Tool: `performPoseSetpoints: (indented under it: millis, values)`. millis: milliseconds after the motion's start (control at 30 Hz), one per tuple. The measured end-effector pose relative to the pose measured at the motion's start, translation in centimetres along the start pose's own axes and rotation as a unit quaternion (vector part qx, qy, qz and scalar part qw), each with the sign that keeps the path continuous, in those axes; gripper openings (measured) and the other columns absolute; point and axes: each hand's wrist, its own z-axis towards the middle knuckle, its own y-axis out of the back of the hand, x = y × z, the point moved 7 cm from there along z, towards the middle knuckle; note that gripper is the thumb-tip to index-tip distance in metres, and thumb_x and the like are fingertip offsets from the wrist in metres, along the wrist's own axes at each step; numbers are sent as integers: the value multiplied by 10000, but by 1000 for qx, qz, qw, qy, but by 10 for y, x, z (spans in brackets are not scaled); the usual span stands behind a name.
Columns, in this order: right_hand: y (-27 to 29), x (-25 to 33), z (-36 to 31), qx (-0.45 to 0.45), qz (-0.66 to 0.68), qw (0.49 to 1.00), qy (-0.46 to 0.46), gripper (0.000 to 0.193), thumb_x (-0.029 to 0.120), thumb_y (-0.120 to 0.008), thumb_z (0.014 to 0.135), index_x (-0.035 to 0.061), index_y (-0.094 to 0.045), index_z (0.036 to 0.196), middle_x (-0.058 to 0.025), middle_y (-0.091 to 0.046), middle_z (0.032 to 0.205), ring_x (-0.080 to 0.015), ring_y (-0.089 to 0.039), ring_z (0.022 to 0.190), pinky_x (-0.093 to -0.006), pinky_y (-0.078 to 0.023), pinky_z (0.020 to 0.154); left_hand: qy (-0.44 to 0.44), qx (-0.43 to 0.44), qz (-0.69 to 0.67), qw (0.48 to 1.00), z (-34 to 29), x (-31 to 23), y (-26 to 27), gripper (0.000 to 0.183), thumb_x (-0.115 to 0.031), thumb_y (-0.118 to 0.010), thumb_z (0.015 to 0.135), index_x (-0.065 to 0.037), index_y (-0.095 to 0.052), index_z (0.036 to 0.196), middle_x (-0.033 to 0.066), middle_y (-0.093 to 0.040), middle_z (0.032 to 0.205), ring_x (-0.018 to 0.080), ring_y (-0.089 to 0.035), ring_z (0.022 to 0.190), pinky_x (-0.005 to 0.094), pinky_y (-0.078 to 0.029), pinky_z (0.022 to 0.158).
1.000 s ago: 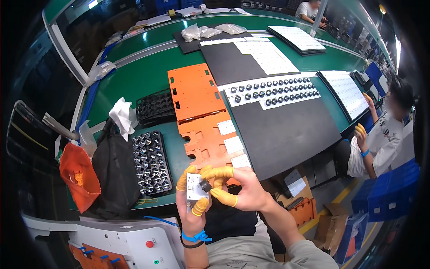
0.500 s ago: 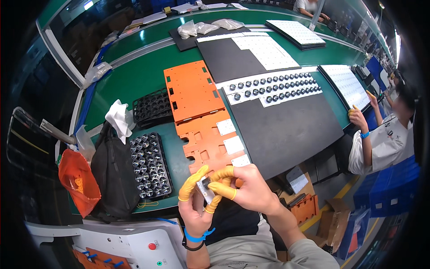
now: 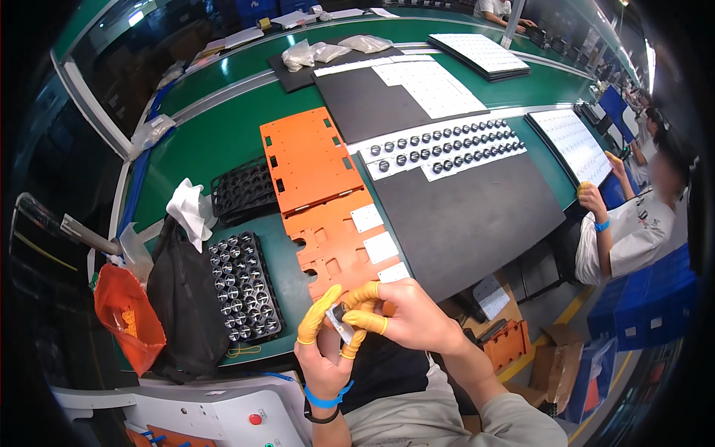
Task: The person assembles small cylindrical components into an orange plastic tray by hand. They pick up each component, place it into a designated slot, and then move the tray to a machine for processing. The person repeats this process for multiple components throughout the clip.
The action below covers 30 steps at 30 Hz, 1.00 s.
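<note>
Yellow finger cots cover the fingertips of both my hands. My left hand (image 3: pixel 323 356) pinches a small white plate (image 3: pixel 341 328), tilted above the near end of the orange fixture (image 3: pixel 328 231). From the right, my right hand (image 3: pixel 398 316) closes its fingers on a dark part (image 3: pixel 342 311) at that plate's upper face; the fingers hide most of it. White square plates (image 3: pixel 380 248) sit along the fixture's right edge. On its left stands a black tray (image 3: pixel 277 322) of round black parts with silvery bars.
A dark mat (image 3: pixel 469 212) carries white sheets with rows of black knobs (image 3: pixel 402 159). Another black tray (image 3: pixel 242 186) lies beyond the filled one. At left are a black bag (image 3: pixel 185 294) and an orange bag (image 3: pixel 128 316). A co-worker (image 3: pixel 622 231) holds a white-topped stack at right.
The view has shifted a little, so the bench appears slightly more to the left. Both my hands keep their grip, with the white plate turned slightly between them.
</note>
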Motion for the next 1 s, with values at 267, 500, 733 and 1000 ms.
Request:
performPoseSetpoints:
  millis: [267,500,733,1000]
  values:
    - [7,-11,-9,17,99,995,-25,256,163,-749,880,10,-689,1076,-112,-713,884,-158,-649,661,-279,-517,618,-3,47,-19,999,-8,-1,-12,680,-147,-825,814,7,-446,1358,194,-571,1331,277,-573,1224,398,-435,1068]
    - [17,1,-16,-4,-42,999,-1,230,113,-755,866,-33,-685,1029,-103,-728,896,-165,-708,769,-280,-575,696,-8,30,-46,998,-7,-3,-19,641,-90,-833,782,-1,-490,1316,204,-607,1309,271,-632,1148,381,-486,1004]
    - [19,-8,-17,49,-34,998,3,251,141,-739,885,-25,-663,1058,-111,-717,870,-184,-709,765,-294,-570,701,-15,39,-15,999,-6,-8,-22,626,-61,-851,742,-14,-535,1281,174,-649,1274,242,-667,1081,359,-519,955]
    - [14,-9,-17,-8,-37,999,-30,253,133,-742,883,-28,-668,1063,-92,-705,824,-156,-688,710,-279,-550,654,12,44,8,999,-9,3,-21,618,-106,-840,789,2,-510,1301,158,-629,1279,226,-616,1153,367,-468,1019]
